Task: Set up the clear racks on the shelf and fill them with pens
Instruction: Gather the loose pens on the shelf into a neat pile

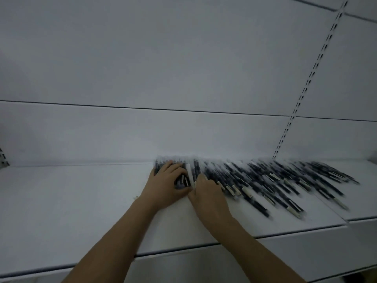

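Observation:
A long spread of dark pens (pixel 265 180) with pale ends lies on the white shelf (pixel 71 201), from its middle out to the right. The picture is blurred. My left hand (pixel 165 184) rests on the left end of the spread, fingers curled around a small bunch of pens (pixel 181 180). My right hand (pixel 206 190) lies just to the right of it, fingers on the pens, thumb near a white pen (pixel 190 173). Whether my right hand grips anything I cannot tell. No clear rack shows.
A white back panel (pixel 183 78) rises behind the shelf. A slotted upright rail (pixel 306 88) runs up at the right. The shelf's front edge (pixel 183 250) crosses below my forearms. A seam splits the shelf at the right (pixel 334 213).

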{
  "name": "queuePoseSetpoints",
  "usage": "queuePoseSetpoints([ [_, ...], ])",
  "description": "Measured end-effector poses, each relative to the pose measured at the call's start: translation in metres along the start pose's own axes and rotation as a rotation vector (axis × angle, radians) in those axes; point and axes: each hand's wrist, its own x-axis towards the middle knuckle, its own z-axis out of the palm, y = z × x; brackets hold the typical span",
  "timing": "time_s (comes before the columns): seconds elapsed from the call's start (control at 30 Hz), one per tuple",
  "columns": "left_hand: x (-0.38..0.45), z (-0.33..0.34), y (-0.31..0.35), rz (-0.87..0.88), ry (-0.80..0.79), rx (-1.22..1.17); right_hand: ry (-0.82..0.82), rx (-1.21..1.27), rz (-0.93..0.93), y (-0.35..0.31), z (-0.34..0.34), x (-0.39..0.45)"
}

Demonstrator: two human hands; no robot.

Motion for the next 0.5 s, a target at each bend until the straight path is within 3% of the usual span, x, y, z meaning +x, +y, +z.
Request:
queuePoseSetpoints([
  [0.33, 0.003, 0.004, -0.007, -0.003, 0.016, 0.007, -0.122, 0.023, -0.079, 0.013, -0.001, 0.037],
  [0.5, 0.001, -0.002, 0.002, -0.085, -0.050, -0.040, -0.092, 0.137, -0.269, 0.032, -0.013, 0.032],
])
